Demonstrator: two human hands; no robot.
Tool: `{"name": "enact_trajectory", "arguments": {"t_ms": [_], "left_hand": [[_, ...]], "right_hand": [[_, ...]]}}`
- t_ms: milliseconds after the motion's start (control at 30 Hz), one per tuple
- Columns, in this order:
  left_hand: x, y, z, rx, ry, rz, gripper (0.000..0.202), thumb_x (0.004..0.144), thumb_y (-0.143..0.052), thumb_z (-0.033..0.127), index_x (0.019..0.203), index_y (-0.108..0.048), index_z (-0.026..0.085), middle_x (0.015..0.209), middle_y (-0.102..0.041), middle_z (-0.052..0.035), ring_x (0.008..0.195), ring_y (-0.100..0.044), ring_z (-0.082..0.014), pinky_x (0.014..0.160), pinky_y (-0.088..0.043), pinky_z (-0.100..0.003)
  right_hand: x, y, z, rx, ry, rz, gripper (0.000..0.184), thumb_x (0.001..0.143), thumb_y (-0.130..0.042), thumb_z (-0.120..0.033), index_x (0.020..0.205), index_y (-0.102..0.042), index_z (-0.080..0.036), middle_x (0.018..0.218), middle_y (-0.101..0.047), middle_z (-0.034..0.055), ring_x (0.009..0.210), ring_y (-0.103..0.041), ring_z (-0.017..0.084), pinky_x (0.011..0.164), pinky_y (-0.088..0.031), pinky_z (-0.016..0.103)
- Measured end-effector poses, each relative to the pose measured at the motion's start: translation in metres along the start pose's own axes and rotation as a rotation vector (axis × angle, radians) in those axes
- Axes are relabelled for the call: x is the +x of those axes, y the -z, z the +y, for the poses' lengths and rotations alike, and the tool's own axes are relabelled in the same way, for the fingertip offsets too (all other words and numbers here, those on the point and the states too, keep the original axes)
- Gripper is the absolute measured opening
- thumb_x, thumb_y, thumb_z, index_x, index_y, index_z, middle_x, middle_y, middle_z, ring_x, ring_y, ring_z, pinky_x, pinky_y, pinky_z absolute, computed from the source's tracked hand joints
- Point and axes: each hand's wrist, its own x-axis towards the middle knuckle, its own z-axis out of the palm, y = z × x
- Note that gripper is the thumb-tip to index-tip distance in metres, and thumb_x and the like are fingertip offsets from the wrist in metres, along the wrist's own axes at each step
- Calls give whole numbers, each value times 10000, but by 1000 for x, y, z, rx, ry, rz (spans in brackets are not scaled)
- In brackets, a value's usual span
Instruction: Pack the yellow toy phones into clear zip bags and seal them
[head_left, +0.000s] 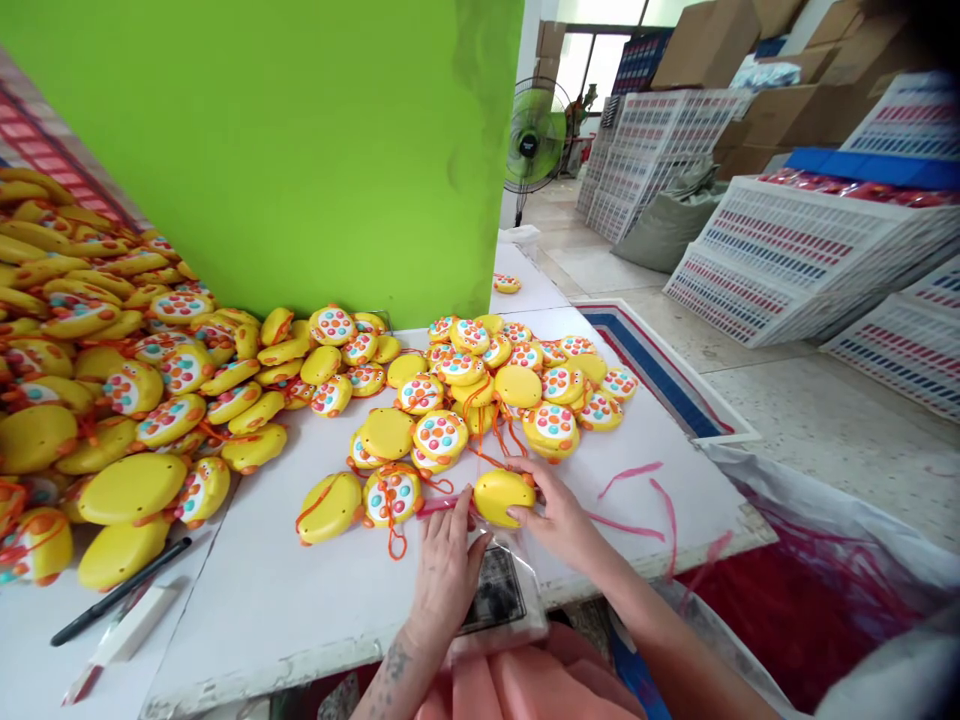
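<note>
My right hand (559,515) grips a yellow oval toy (504,498), its plain back facing up, with thumb and fingers at its right end. Just left of that toy, my left hand (448,565) has its fingers and thumb closed at the edge of a clear plastic bag (529,560). A pink strip (439,503) runs under the left fingertips. Below the toy, a dark printed panel (495,590) shows through the bag at the table edge. Two similar toys with orange cords, one a dotted toy (392,495) and one a plain-backed toy (330,507), lie left of my hands.
A large heap of yellow toys (127,485) covers the left side; a smaller pile (517,375) lies beyond my hands. A green panel (337,150) stands behind. Pink strips (667,520), a black pen (120,592) and a white cutter-like tool (131,625) lie around. White crates (810,250) stand right.
</note>
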Motion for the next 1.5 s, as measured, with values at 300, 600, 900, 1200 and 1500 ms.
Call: {"name": "enact_trajectory", "arguments": {"t_ms": [300,600,900,1200,1500], "left_hand": [[-2,0,2,-41,33,21,743,929,-480,205,1507,-20,125,920,-646,-70,849,-580,-228,834,-478,-413],[0,5,9,138,-96,-23,133,935,-460,178,923,-592,169,845,-634,-54,802,-554,-217,758,-433,-370],[-2,14,8,71,-5,103,161,932,-516,260,838,-637,211,784,-622,-29,779,-548,-197,766,-426,-364],[-1,9,5,-72,69,119,108,943,-453,191,938,-561,186,1295,-506,-115,1233,-474,-236,1001,-450,-448],[6,17,5,-267,179,26,125,941,-464,239,894,-574,204,1212,-578,-93,1189,-514,-232,1002,-437,-460]], "right_hand": [[2,46,-29,396,-34,-356,393,781,-722,-296,1161,-635,-248,1131,-635,53,1038,-611,215,904,-503,354],[28,-8,-13,451,-71,60,447,788,-695,-327,1210,-585,-225,1163,-653,80,1047,-629,231,898,-518,372],[50,-33,-27,-5,126,-347,316,943,-494,-308,1208,-645,-227,1174,-685,57,1096,-630,208,960,-491,373],[45,-27,-22,-259,126,-116,327,988,-412,-340,1182,-639,-207,1124,-681,81,1064,-622,192,912,-489,332],[11,-20,-11,-446,-19,-158,390,930,-387,-161,1271,-573,-205,1075,-720,82,922,-696,227,795,-539,352]]}}
